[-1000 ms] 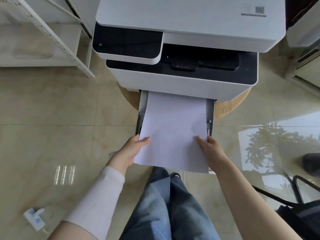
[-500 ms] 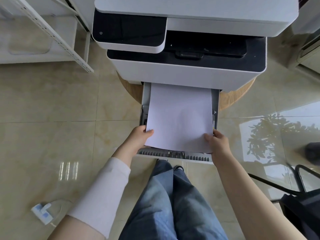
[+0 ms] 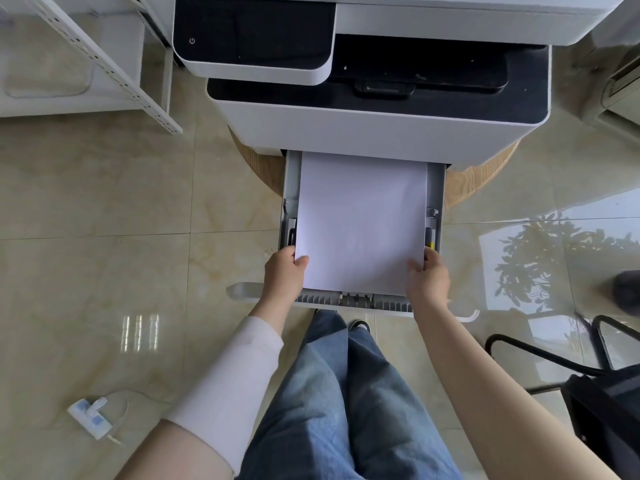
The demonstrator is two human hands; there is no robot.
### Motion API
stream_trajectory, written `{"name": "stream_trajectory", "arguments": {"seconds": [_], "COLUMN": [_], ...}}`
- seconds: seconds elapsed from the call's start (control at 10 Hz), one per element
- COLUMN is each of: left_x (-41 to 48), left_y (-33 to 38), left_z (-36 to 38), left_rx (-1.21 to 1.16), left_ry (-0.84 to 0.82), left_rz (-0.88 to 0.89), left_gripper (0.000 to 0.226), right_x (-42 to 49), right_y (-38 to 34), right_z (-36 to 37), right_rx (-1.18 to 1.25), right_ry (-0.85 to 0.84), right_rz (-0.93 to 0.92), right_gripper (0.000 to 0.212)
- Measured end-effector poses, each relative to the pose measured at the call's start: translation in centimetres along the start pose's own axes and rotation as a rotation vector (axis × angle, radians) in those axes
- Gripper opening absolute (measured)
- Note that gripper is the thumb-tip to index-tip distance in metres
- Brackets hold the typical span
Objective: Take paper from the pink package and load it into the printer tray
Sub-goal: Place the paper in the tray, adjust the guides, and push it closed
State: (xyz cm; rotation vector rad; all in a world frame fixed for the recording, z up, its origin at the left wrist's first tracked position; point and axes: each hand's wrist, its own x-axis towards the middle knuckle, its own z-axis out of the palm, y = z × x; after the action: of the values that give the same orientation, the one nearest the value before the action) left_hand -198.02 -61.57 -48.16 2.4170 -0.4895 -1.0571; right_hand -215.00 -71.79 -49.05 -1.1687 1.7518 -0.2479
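A white-and-black printer (image 3: pixel 377 126) stands on a round wooden stand, its grey paper tray (image 3: pixel 437 188) pulled out toward me. A stack of white paper (image 3: pixel 362 220) lies inside the tray between the side guides, its far end under the printer body. My left hand (image 3: pixel 282 271) grips the stack's near left corner, thumb on top. My right hand (image 3: pixel 427 277) grips the near right corner the same way. The pink package is not in view.
A white metal shelf frame (image 3: pixel 104 64) stands at the upper left. A white power strip (image 3: pixel 91 415) lies on the tiled floor at lower left. A black chair frame (image 3: pixel 540 351) and a dark bag (image 3: pixel 609 417) sit at the right. My jeans-clad legs are below the tray.
The paper stack has slid further into the tray, and its near edge now sits inside the tray's front rim. Both hands followed it forward.
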Motion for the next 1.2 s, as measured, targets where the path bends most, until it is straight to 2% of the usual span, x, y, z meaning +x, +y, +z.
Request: {"name": "stream_trajectory", "arguments": {"seconds": [0.1, 0.2, 0.3, 0.4, 0.5, 0.6, 0.7, 0.8, 0.9, 1.0, 1.1, 1.2], "left_x": [-0.5, -1.3, -2.4, -3.5, -4.8, -5.7, -4.9, -4.7, -5.3, -5.0, -4.8, -4.9], "left_y": [0.4, 0.6, 0.4, -0.6, -0.9, -0.2, 0.4, 0.5, 0.8, 0.3, 0.1, 0.0], "left_z": [0.3, 0.3, 0.2, 0.3, 0.8, 1.8, 3.7, 5.6, 6.5, 7.5, 7.8, 7.9], "left_rx": [0.008, 0.003, -0.013, 0.046, 0.087, -0.13, -0.435, -0.589, -0.725, -0.839, -0.844, -0.831], "left_ry": [0.045, 0.098, 0.156, 0.288, 0.43, 0.391, 0.22, 0.001, -0.06, -0.03, -0.031, -0.012], "left_rz": [-0.029, -0.036, 0.004, 0.056, -0.049, -0.366, -0.754, -0.829, -0.805, -0.79, -0.785, -0.81], "left_gripper": [0.017, 0.033, 0.032, 0.041, 0.075, 0.113, 0.13, 0.108, 0.065, 0.059, 0.035, 0.028], "right_x": [-0.4, -1.1, -2.0, -2.6, -3.4, -5.1, -6.3, -6.3, -6.4, -6.2, -5.9, -5.7], "right_y": [-0.2, -0.4, 0.3, 1.5, 2.8, 2.7, 1.9, 2.0, 2.7, 2.2, 1.9, 2.3], "right_z": [-0.1, -0.4, -1.0, -1.8, -1.9, -0.7, 1.2, 3.0, 3.7, 4.1, 4.7, 4.8], "right_rx": [-0.144, -0.271, -0.538, -0.653, -0.498, -0.234, -0.018, 0.209, 0.406, 0.464, 0.447, 0.478], "right_ry": [-0.009, -0.01, 0.126, 0.273, 0.257, 0.252, 0.249, 0.113, -0.169, -0.189, -0.09, -0.116], "right_rz": [-0.044, -0.117, -0.281, -0.364, -0.181, 0.07, 0.443, 0.708, 0.636, 0.668, 0.748, 0.778], "right_gripper": [0.043, 0.051, 0.068, 0.083, 0.098, 0.115, 0.126, 0.119, 0.076, 0.05, 0.04, 0.032]}}
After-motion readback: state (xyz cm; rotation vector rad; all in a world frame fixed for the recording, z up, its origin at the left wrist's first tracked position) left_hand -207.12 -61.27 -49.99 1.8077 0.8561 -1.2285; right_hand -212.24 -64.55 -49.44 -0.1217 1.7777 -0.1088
